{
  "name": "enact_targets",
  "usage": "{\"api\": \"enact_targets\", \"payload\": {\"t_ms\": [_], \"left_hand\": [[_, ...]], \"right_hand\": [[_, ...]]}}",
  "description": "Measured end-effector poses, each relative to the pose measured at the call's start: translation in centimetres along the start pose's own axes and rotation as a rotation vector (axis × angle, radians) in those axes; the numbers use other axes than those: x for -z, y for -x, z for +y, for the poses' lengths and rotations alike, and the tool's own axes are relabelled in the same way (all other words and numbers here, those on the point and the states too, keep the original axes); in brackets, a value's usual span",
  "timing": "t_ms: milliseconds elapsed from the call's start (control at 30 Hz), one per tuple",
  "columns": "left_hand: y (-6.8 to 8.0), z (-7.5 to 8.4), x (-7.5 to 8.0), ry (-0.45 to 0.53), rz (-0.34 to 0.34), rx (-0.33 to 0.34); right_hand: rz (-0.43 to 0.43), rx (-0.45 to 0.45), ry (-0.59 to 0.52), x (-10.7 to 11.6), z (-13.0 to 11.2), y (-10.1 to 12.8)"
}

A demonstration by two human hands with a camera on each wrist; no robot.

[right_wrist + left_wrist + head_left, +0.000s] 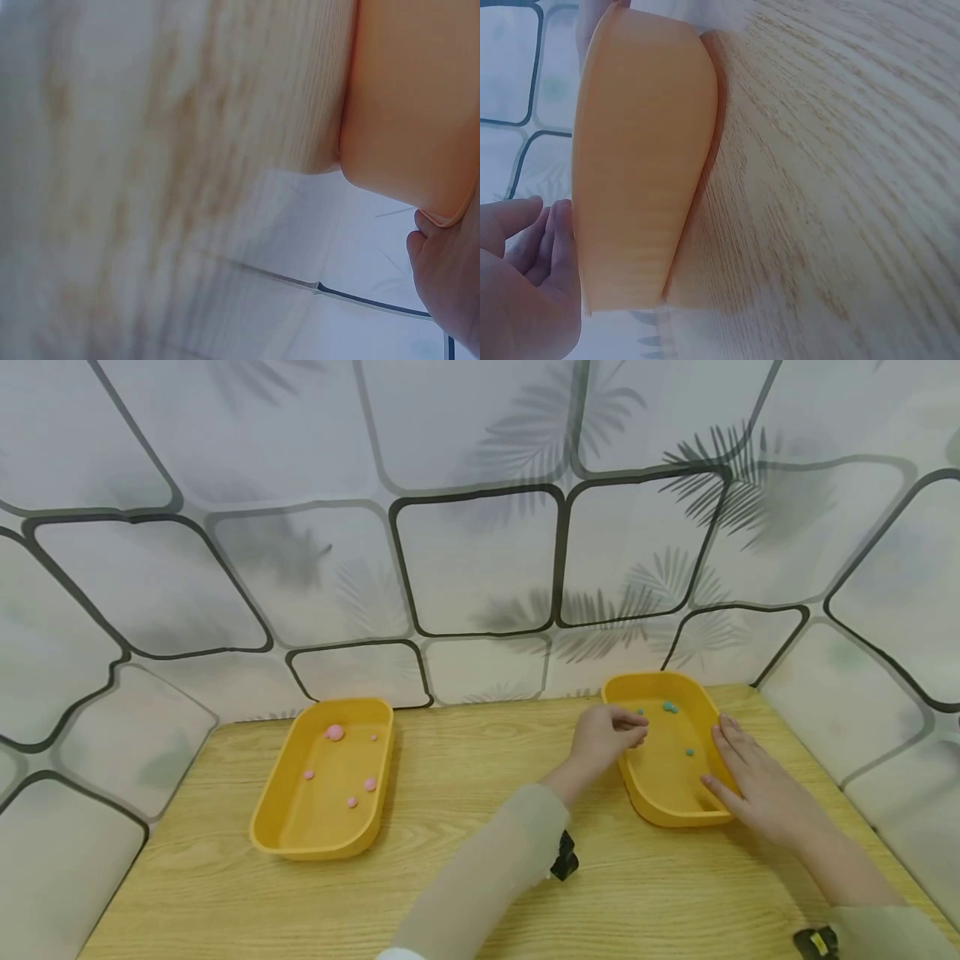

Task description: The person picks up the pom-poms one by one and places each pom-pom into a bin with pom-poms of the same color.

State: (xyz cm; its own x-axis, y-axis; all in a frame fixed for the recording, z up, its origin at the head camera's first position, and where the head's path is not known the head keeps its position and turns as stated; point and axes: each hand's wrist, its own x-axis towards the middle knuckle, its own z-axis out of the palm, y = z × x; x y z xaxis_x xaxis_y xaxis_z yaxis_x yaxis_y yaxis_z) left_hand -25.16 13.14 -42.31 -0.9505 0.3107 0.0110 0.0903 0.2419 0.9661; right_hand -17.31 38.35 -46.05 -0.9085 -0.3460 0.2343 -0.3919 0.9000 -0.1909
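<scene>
My left hand is over the left rim of the right-hand yellow tray, thumb and bent fingers close together. In the left wrist view, the fingers lie beside the tray's upper edge, and no object shows between them and the thumb. Inside that tray lie several small teal balls, two of them touching near the back. My right hand rests along the tray's right rim with fingers extended and thumb over the edge. The right wrist view shows the tray's outer wall beside this hand.
Another yellow tray stands to the left on the wooden table, holding several pink balls of differing sizes. Patterned cloth walls rise behind the table and at both sides. Dark devices sit at the wrists.
</scene>
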Motion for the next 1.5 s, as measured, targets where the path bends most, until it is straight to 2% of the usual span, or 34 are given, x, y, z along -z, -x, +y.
{"api": "enact_targets", "payload": {"t_ms": [133, 367, 633, 933, 1200, 1500], "left_hand": [[0.5, 0.0, 0.4, 0.015, -0.028, -0.006], [1.0, -0.2, 1.3, 0.107, -0.06, 0.041], [1.6, -0.6, 2.7, 0.139, -0.102, 0.038], [2.2, -2.1, 4.6, 0.176, -0.101, 0.048], [3.0, -3.4, 6.6, 0.169, -0.105, 0.051], [4.5, -5.3, 7.9, 0.157, -0.11, 0.084]], "right_hand": [[0.002, 0.008, -0.002, 0.0, 0.0, 0.1], [0.003, 0.015, -0.001, -0.1, 0.1, 0.2], [-0.003, 0.01, -0.002, 0.2, -0.1, 0.0], [-0.01, 0.006, 0.003, 0.1, 0.0, 0.0], [0.0, 0.02, 0.009, -0.1, 0.1, 0.0], [-0.007, 0.004, 0.001, 0.1, -0.1, -0.1]]}}
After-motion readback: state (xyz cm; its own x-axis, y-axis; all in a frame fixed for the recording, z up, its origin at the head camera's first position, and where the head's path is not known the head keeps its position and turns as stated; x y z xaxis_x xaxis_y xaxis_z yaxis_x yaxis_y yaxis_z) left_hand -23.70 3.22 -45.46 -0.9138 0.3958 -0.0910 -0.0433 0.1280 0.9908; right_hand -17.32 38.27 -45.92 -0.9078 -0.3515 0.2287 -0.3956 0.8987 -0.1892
